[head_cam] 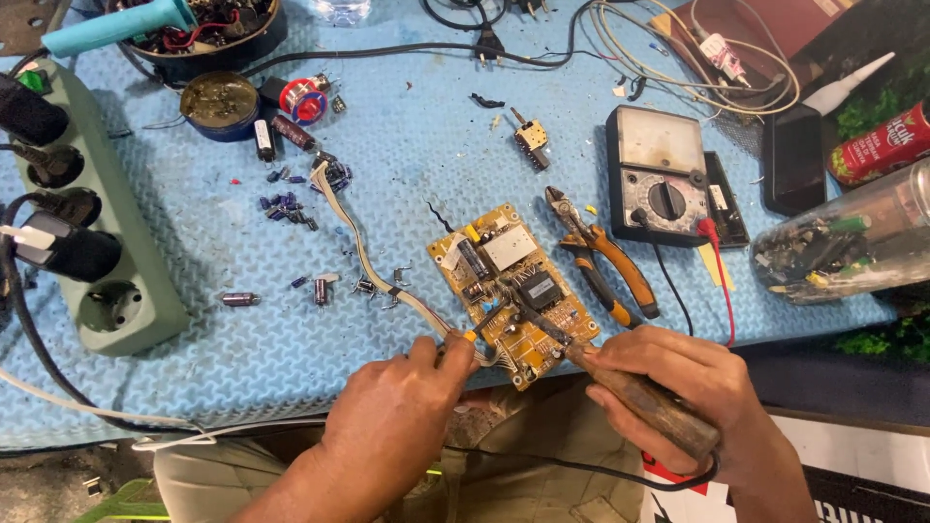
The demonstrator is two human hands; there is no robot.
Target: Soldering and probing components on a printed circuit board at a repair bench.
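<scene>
1. A blue foam mat [291, 320] covers the bench, with a green power strip [107, 261] at its left edge.
2. The yellow circuit board [511, 291] lies just ahead of both hands, its long axis slanting from far-left to near-right.
3. The right hand [678, 387] is clenched on a wooden-handled soldering iron [620, 383], whose tip touches the board.
4. The left hand [402, 407] pinches a small yellow-tipped tool [472, 335] at the board's near-left edge; both hands are about equally close.

head cam, looks steeply down, close on workbench [291, 320]
</scene>
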